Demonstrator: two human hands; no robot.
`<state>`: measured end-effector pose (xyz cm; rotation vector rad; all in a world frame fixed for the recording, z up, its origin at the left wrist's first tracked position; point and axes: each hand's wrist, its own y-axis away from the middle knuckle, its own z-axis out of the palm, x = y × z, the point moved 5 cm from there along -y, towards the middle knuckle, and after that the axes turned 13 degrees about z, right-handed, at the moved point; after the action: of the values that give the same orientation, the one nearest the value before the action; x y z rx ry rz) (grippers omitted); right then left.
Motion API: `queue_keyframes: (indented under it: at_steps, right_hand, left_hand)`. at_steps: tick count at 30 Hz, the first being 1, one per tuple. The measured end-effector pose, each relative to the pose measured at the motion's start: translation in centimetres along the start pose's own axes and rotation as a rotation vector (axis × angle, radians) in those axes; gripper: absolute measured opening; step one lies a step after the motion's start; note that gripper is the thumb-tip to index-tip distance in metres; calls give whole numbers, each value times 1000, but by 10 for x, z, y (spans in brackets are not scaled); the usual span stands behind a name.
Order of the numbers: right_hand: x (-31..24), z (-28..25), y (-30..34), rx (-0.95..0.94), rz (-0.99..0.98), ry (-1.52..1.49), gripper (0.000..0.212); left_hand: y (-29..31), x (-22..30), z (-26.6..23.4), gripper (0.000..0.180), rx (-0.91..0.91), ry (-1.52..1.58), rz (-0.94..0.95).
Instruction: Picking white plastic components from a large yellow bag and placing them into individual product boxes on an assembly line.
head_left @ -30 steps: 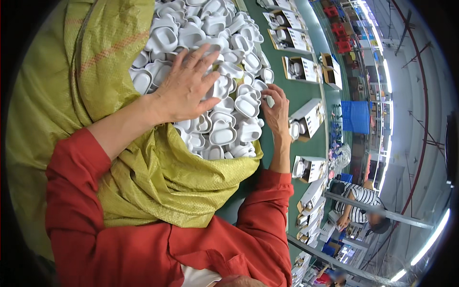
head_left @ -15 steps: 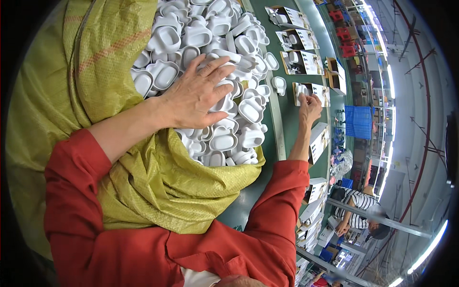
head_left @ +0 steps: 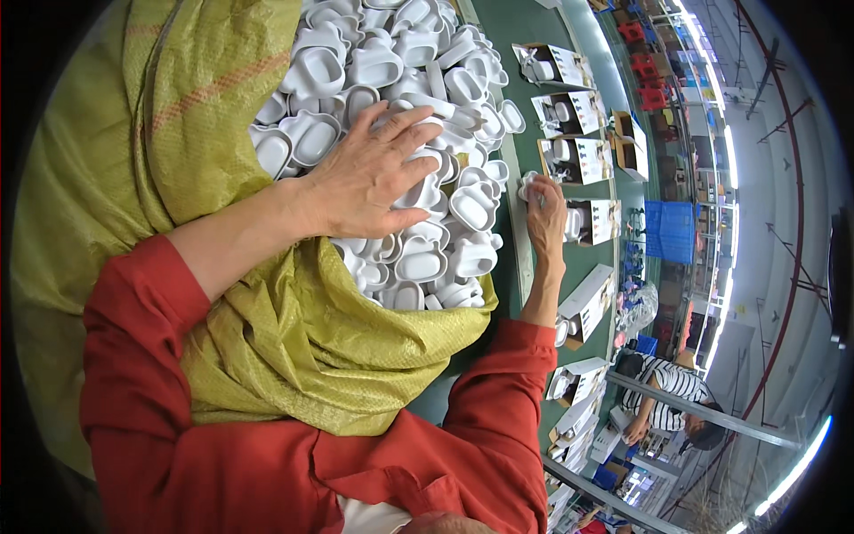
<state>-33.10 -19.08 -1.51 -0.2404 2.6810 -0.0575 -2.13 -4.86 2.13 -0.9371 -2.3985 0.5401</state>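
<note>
The right hand (head_left: 547, 209)'s fingers look closed on a small white dish (head_left: 525, 186) over the green tabletop (head_left: 509, 22), and a fingertip pinch like that could slip. The left hand (head_left: 374, 173)'s spread palm-down, gripping nothing I can see; leaning harder might spill the white pile (head_left: 420, 261) from its yellow sack (head_left: 338, 374).

Left hand (head_left: 369, 173) spread over heaped white dishes (head_left: 375, 68); right hand (head_left: 546, 212) touching single dish (head_left: 527, 183), open boxes (head_left: 588, 161) rightward of it.
</note>
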Motion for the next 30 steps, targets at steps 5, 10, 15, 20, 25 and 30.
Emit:
queue_keyframes:
  at_steps: [5,10,15,20,25,30]
  right_hand:
    - [9,-10,42,13,-5,36,15]
    - [16,-30,41,311,-127,193,12]
    - [50,-47,14,350,5,406,16]
    - [36,-40,11,495,136,508,22]
    - [-48,7,-36,345,-277,125,30]
    - [-57,38,-54,282,-259,148,17]
  left_hand:
    - [-1,1,-3,50,-23,-17,7]
    - [-1,2,-4,52,-13,-6,5]
    - [-2,2,-4,52,-10,1,7]
    - [0,-1,3,49,-6,6,8]
    - [0,0,-2,47,-11,-12,-3]
    - [-2,1,-2,47,-10,4,17]
